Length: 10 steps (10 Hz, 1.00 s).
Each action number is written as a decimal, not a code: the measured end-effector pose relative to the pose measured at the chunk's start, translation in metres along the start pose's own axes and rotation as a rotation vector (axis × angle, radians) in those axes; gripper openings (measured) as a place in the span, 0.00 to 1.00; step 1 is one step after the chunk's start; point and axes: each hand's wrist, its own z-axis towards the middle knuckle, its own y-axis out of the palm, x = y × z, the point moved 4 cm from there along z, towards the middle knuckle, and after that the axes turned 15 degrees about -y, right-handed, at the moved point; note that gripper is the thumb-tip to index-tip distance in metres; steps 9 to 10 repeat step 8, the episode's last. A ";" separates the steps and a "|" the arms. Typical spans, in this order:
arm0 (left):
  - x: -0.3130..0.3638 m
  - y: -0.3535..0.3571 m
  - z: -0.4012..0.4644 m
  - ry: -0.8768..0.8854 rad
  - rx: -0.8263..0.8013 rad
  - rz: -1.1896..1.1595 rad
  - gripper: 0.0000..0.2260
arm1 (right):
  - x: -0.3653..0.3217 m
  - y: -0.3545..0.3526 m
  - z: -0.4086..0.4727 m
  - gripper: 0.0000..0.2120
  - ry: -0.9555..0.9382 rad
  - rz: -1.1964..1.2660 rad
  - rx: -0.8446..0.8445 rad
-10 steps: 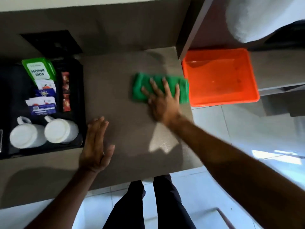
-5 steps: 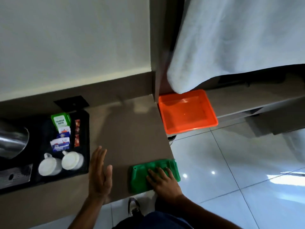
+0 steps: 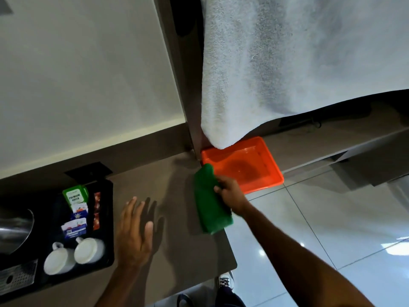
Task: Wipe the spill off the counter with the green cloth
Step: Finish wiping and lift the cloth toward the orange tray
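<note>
While right hand (image 3: 230, 191) grips one green cloth (image 3: 210, 204) — left hand (image 3: 135, 231) flat, fingers spread, two cups (image 3: 88, 251).

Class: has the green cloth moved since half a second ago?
Yes. The green cloth has gone from the counter's near edge up toward the orange tray, gripped by the right hand.

Brown counter (image 3: 177, 229), black tray (image 3: 106, 218), green cloth (image 3: 210, 207)
</note>
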 end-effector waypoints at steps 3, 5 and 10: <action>0.015 0.009 0.021 -0.035 0.012 0.069 0.29 | 0.070 -0.035 0.110 0.14 0.197 0.354 0.160; 0.001 0.002 0.026 -0.069 0.038 0.134 0.28 | 0.145 -0.033 0.129 0.13 0.446 -0.277 0.069; 0.020 -0.003 0.067 0.020 0.025 0.317 0.30 | 0.050 -0.051 0.084 0.14 0.213 -0.491 0.181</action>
